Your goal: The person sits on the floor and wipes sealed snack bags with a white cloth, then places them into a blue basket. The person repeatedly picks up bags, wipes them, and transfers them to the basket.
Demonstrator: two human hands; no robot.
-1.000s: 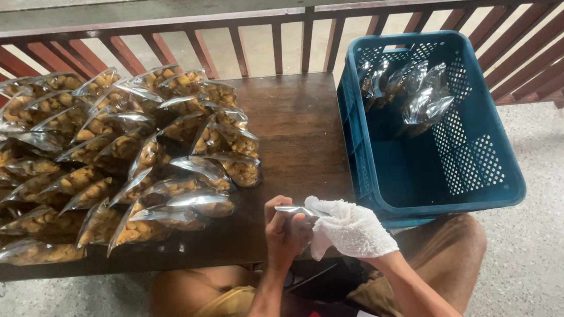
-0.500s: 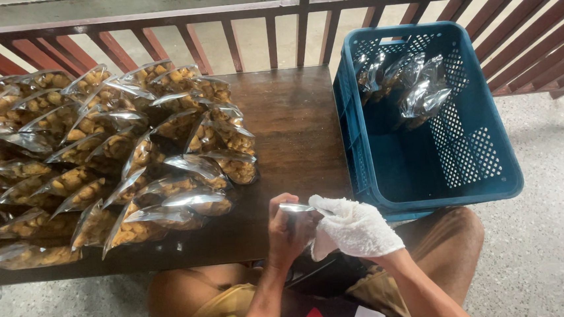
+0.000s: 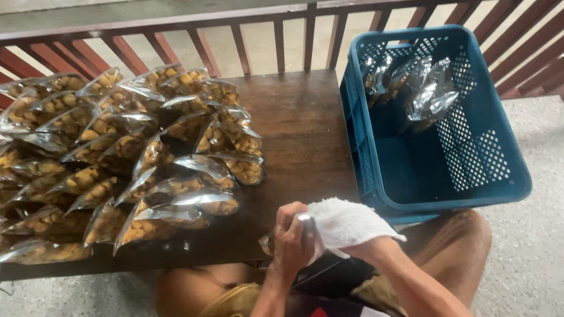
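My left hand [image 3: 291, 238] grips a clear plastic snack bag [image 3: 305, 224] at the near edge of the dark wooden table [image 3: 303, 127]. My right hand [image 3: 350, 228], wrapped in a white cloth, presses against the same bag from the right. Most of the bag is hidden between the two hands. A large pile of filled clear bags of yellow-brown snacks [image 3: 110, 157] covers the left half of the table, just left of my hands.
A blue perforated plastic crate [image 3: 487, 164] stands at the table's right end with a few filled bags [image 3: 416, 89] in its far part. A red-brown wooden railing [image 3: 273, 36] runs behind the table. My knees are below, on a speckled concrete floor [image 3: 554, 258].
My hands stay together on the bag at the table's near edge, shifting only slightly. The view has tilted a little; pile and crate are as before.
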